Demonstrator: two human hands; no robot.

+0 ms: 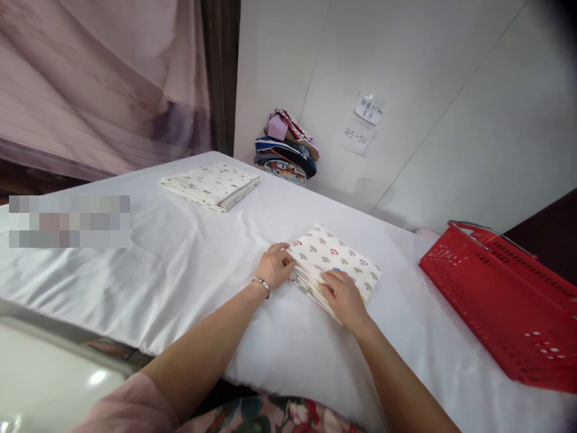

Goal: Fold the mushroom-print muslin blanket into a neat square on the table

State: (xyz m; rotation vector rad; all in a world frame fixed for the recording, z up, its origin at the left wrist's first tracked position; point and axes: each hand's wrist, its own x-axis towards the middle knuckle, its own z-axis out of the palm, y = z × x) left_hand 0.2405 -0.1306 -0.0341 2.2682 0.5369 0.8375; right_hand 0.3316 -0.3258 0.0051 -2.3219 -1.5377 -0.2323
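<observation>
A folded cream cloth [333, 246] with a grey and red mushroom print lies in a thick, layered stack on the white-covered table [202, 264]. At its left corner, my left hand [274, 266] has curled fingers closed on the edge; a bracelet [262, 285] circles that wrist. My right hand [345, 297] grips the near side, fingers bent over the top and thumb at the layered folds. Both palms are hidden. Farther left, a second folded cloth [211, 183], white with small dark prints, rests flat, apart from my hands.
A red plastic basket [500, 300] stands on the right of the table. Past the far edge, a pile of folded clothes [286, 147] sits against the wall, near paper notes [356, 138]. A pink curtain [112, 78] hangs at back left; a pale glossy surface [49, 373] is at lower left.
</observation>
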